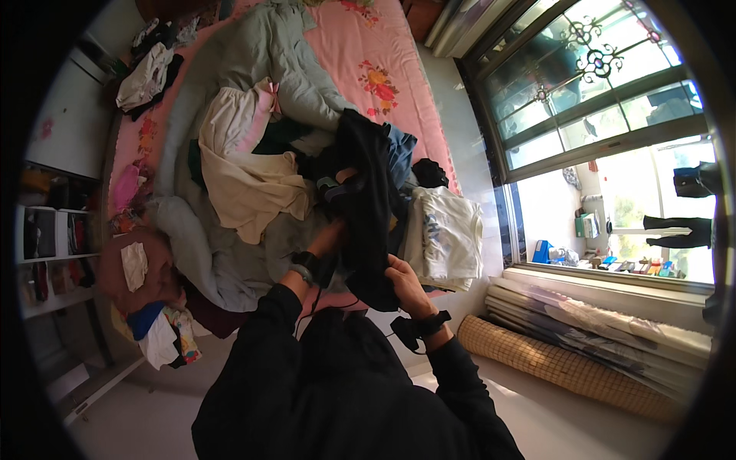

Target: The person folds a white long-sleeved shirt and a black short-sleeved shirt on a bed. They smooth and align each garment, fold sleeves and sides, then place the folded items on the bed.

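A black garment (pixel 368 230) stretches in front of me, over other clothes on the bed. Its near edge is pinched by my right hand (pixel 405 282), thumb on top. My left hand (pixel 330 237) reaches against its left side, blurred, with the fingers hidden by dark cloth. Left of the garment lie cream-coloured trousers (pixel 247 178) with a pink strip near the waistband. Close to my right hand is a stack of folded white shirts (pixel 451 233), the top one bearing printed letters. Blue denim (pixel 401 152) shows behind the black garment.
A grey-green quilt (pixel 230 75) is bunched across the pink floral bed sheet (pixel 391 34). More clothes (pixel 144 77) lie at the far left, and others pile up at the near left (pixel 158 333). A rolled woven mat (pixel 552 362) lies below the window at right.
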Demonstrator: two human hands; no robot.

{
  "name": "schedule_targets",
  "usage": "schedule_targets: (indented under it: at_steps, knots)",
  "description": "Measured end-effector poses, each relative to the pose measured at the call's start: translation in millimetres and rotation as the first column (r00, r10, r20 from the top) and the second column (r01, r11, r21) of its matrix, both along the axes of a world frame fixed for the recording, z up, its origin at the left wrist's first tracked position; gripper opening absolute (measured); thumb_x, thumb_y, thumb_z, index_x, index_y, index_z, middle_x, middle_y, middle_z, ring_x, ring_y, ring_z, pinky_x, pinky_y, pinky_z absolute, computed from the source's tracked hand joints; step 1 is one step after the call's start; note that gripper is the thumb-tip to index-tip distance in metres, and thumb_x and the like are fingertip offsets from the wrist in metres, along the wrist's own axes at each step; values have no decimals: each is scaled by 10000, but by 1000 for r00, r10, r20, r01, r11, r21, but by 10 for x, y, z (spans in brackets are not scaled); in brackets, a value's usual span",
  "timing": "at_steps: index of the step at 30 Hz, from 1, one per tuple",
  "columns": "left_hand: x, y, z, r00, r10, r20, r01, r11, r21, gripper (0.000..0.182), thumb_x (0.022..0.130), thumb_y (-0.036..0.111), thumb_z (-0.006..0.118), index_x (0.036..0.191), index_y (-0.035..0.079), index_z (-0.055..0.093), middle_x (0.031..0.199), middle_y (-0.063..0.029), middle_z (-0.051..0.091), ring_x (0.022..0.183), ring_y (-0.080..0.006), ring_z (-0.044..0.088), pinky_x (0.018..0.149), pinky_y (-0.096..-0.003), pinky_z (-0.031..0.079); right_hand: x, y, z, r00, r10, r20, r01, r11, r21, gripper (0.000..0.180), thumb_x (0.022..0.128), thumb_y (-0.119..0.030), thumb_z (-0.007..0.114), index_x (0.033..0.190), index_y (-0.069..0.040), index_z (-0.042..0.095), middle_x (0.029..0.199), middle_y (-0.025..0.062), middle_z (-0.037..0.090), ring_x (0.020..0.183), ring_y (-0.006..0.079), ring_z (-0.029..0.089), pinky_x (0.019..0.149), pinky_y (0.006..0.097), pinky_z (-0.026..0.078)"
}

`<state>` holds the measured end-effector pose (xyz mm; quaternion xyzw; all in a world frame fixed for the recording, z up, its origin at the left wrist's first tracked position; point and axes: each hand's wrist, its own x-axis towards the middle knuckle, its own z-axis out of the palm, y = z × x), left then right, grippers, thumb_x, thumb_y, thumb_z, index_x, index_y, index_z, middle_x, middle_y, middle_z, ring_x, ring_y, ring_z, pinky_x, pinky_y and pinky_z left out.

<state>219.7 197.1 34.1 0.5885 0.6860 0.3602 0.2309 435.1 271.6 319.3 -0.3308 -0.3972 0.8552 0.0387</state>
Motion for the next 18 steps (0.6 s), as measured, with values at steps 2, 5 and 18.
schedule_targets:
  at_steps: [2,5,18]
  knots:
    - [237,-141,211,991,113,75,-129,959,254,412,849,127,643,1230,68,496,974,-135,622,911,-344,620,768,-421,529,138,-82,121,998,54,-36,-53,998,35,423,862,35,382,1250,19,549,1083,46,650,945,112,625,832,222,498]
    - [569,-471,565,704,165,691,-188,981,-42,392,910,250,608,1245,81,492,924,-101,571,915,-313,606,730,-442,533,281,-126,343,984,136,-111,-119,982,145,396,874,11,406,1243,30,547,1116,58,638,1000,119,602,880,236,475]
    - [1422,-1122,905,-295,95,951,-301,935,-187,432,935,381,622,1185,29,594,993,-71,670,871,-154,613,769,-286,498,907,18,1862,887,192,-420,-54,947,318,492,713,-12,550,1202,45,548,1077,86,652,961,154,637,885,254,490]
